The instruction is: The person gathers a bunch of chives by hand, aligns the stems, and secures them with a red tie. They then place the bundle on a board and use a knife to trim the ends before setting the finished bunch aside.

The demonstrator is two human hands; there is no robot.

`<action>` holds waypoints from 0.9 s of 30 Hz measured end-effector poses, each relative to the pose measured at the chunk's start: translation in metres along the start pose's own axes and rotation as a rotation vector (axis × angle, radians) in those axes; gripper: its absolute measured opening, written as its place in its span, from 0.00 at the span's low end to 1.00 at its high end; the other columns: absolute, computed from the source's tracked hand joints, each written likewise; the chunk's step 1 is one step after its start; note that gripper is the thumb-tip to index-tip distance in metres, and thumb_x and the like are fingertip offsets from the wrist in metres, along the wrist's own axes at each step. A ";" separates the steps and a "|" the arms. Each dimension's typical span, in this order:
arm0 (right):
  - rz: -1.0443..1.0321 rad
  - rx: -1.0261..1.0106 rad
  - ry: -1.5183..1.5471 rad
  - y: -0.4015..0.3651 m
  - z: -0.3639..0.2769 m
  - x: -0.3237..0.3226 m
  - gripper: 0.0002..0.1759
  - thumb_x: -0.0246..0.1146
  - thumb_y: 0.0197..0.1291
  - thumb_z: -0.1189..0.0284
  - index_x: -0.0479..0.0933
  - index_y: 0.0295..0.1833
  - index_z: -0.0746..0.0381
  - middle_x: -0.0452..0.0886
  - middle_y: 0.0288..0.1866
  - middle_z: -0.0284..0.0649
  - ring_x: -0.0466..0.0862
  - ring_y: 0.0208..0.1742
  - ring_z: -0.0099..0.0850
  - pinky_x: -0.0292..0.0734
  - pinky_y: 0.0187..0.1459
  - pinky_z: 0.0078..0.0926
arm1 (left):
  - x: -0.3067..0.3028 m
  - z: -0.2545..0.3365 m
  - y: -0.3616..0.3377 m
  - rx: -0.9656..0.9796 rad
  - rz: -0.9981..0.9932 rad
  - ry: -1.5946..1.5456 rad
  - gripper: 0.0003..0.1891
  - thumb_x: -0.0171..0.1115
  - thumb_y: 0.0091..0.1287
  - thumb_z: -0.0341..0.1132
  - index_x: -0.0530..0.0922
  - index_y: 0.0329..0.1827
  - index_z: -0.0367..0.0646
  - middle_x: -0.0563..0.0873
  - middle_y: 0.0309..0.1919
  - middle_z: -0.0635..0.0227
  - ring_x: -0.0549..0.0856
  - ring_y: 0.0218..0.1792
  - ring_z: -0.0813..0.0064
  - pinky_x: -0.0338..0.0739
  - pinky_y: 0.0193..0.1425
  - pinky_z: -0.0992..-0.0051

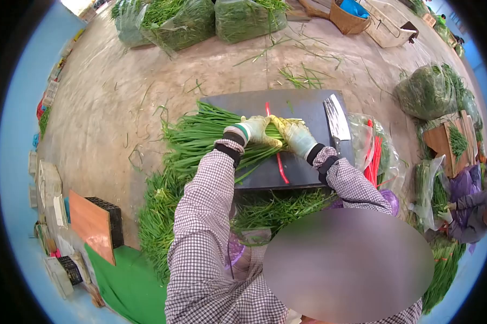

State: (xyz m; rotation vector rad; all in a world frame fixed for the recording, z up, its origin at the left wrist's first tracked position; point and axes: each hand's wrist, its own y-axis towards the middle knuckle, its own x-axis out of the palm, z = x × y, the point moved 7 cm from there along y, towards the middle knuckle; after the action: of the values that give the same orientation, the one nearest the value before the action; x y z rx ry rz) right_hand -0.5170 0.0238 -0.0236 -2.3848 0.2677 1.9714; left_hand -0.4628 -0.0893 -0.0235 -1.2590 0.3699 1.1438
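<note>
A bunch of long green garlic chives (pixel 205 132) lies across a dark low table (pixel 302 173), its leaves spreading past the left edge. My gloved left hand (pixel 256 131) is closed around the bunch near its right end. Right beside it, my gloved right hand (pixel 294 136) grips the stem end with its fingers wrapped round. A red tie strip (pixel 283 168) runs under the bunch, its two ends showing above and below. A broad-bladed cleaver (pixel 337 120) rests at the table's right edge, apart from my hands.
Loose chives (pixel 159 227) pile up left of the table. A clear bag (pixel 386 148) with red strips (pixel 374 159) stands at right. Stuffed bags of greens (pixel 178 24) line the back. Another person's gloved hand (pixel 445 215) is at far right. A green cloth (pixel 127 281) lies lower left.
</note>
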 end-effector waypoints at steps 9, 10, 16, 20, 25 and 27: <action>-0.200 -0.008 -0.256 0.012 -0.015 -0.019 0.75 0.84 0.30 0.48 0.49 0.83 0.54 0.61 0.80 0.49 0.67 0.77 0.49 0.62 0.71 0.65 | 0.029 0.007 -0.016 -0.072 0.341 0.225 0.65 0.78 0.41 0.65 0.58 0.79 0.38 0.72 0.71 0.52 0.70 0.73 0.52 0.57 0.75 0.37; -0.309 0.023 -0.217 0.021 -0.012 -0.022 0.78 0.84 0.30 0.47 0.44 0.85 0.47 0.56 0.83 0.50 0.61 0.81 0.51 0.56 0.72 0.73 | 0.029 0.006 -0.015 -0.079 0.371 0.214 0.64 0.78 0.41 0.66 0.60 0.78 0.37 0.71 0.73 0.51 0.70 0.73 0.51 0.56 0.76 0.36; -0.327 0.026 -0.028 0.016 -0.001 0.010 0.67 0.80 0.38 0.44 0.53 0.81 0.55 0.79 0.62 0.46 0.80 0.64 0.48 0.74 0.63 0.53 | 0.033 0.008 -0.021 -0.108 0.375 0.215 0.63 0.78 0.42 0.66 0.61 0.76 0.34 0.70 0.73 0.48 0.69 0.74 0.55 0.61 0.75 0.42; -0.256 0.069 -0.154 0.004 -0.003 0.017 0.56 0.79 0.40 0.46 0.63 0.74 0.56 0.82 0.57 0.47 0.82 0.59 0.47 0.78 0.56 0.51 | 0.041 0.013 -0.026 -0.116 0.311 0.155 0.74 0.75 0.40 0.73 0.49 0.82 0.32 0.54 0.82 0.47 0.56 0.81 0.51 0.53 0.80 0.43; -0.240 0.068 -0.121 0.015 0.008 0.024 0.51 0.78 0.41 0.48 0.66 0.69 0.56 0.82 0.54 0.47 0.83 0.57 0.47 0.78 0.56 0.51 | 0.007 0.007 -0.004 -0.095 0.204 -0.017 0.81 0.77 0.37 0.75 0.40 0.83 0.33 0.48 0.83 0.45 0.48 0.84 0.51 0.43 0.83 0.43; -0.234 0.063 -0.094 0.012 0.014 0.035 0.50 0.79 0.41 0.48 0.67 0.68 0.56 0.82 0.54 0.47 0.83 0.56 0.48 0.78 0.56 0.51 | 0.004 0.020 -0.008 -0.062 0.248 0.123 0.81 0.77 0.35 0.75 0.40 0.83 0.32 0.49 0.83 0.45 0.49 0.84 0.51 0.41 0.83 0.43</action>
State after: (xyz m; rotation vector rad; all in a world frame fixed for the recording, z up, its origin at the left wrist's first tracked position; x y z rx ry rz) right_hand -0.5262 0.0104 -0.0596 -2.1650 0.0429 1.9306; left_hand -0.4611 -0.0688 -0.0155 -1.3684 0.5993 1.2978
